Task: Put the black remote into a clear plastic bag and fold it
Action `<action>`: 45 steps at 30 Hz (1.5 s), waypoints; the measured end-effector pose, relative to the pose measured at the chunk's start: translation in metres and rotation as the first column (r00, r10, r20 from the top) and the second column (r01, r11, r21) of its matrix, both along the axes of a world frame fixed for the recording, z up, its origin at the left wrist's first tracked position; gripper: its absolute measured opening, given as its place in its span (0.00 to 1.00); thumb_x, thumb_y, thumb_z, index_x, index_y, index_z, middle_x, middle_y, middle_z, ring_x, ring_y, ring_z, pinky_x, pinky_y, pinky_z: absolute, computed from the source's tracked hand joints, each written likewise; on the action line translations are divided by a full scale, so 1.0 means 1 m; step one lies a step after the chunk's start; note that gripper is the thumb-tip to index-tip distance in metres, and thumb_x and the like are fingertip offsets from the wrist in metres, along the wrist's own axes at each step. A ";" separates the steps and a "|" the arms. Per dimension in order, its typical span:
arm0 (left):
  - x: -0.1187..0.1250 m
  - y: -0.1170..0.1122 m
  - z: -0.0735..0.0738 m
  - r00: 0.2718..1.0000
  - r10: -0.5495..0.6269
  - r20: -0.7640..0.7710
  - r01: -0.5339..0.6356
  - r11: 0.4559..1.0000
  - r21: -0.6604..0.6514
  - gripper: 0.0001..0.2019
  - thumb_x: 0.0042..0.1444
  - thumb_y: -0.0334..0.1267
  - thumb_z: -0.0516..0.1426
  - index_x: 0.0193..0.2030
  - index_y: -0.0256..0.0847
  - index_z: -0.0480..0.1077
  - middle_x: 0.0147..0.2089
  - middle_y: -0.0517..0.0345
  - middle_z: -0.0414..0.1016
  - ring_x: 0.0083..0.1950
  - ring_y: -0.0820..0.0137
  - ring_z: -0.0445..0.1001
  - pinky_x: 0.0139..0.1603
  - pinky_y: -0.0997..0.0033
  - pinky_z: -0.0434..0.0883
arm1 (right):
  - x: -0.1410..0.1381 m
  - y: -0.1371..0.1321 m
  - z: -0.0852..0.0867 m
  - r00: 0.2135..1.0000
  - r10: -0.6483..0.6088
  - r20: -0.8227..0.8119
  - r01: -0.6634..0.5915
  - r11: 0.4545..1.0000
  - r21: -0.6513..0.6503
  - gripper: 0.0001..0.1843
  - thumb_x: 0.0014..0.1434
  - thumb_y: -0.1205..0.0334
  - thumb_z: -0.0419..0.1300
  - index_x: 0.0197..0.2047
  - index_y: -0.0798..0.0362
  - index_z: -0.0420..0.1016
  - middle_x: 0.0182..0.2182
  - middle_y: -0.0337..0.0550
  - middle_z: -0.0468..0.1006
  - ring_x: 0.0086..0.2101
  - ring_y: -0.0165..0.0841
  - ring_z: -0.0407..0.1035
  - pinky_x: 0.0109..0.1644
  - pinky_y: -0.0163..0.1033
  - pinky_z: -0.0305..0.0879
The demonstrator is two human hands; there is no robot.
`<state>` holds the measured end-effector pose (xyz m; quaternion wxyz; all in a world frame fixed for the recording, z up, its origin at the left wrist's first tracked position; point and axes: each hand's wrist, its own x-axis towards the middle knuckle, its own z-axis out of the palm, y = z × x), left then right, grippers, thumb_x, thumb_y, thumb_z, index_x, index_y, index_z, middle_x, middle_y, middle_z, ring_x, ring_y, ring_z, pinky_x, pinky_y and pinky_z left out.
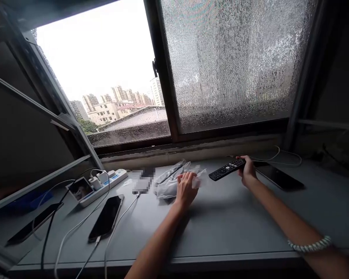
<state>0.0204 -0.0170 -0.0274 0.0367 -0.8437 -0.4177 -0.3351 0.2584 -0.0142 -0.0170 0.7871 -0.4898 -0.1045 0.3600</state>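
Note:
My right hand (248,173) grips a black remote control (225,170) by one end, its buttons facing up and its other end pointing left above the grey table. On a clear plastic bag (167,189) in the middle, my left hand (187,188) is closed with curled fingers on the thin film. Something long and dark shows through the bag, but what it is I cannot make out. The bag rests on the table, left of the remote and apart from it.
A dark tablet or phone (279,176) lies behind my right wrist. At left are a phone (107,217) with a cable, a white power strip (114,179) with plugs, and another dark device (35,224). Loose cables cross the table's front edge. A window (235,69) stands behind.

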 end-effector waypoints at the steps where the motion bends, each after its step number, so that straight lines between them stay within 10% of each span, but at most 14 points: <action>1: 0.000 0.000 0.000 1.000 -0.005 -0.001 0.005 1.000 0.007 0.03 0.59 0.36 0.50 0.40 0.44 0.62 0.41 0.58 0.71 0.45 0.67 0.69 0.54 0.63 0.56 | 0.000 0.000 0.001 1.000 0.000 -0.003 0.000 1.000 0.000 0.09 0.45 0.58 0.55 0.26 0.55 0.70 0.18 0.34 0.63 0.14 0.23 0.48 0.11 0.31 0.40; 29: 0.004 -0.002 -0.001 0.990 -0.113 -0.088 0.114 0.994 0.003 0.18 0.49 0.51 0.59 0.42 0.42 0.68 0.42 0.55 0.73 0.45 0.62 0.70 0.52 0.59 0.60 | -0.004 -0.004 0.003 0.983 -0.040 0.179 0.047 0.998 -0.040 0.12 0.43 0.55 0.55 0.26 0.55 0.72 0.22 0.39 0.65 0.21 0.28 0.56 0.16 0.32 0.47; 45: 0.004 0.001 0.003 0.974 0.045 -0.221 -0.050 0.999 -0.019 0.16 0.47 0.51 0.59 0.33 0.40 0.72 0.37 0.53 0.73 0.40 0.62 0.70 0.52 0.57 0.62 | -0.033 -0.021 0.014 0.678 0.112 0.727 -0.183 0.983 0.019 0.16 0.54 0.51 0.50 0.30 0.53 0.72 0.18 0.36 0.65 0.16 0.27 0.59 0.16 0.31 0.55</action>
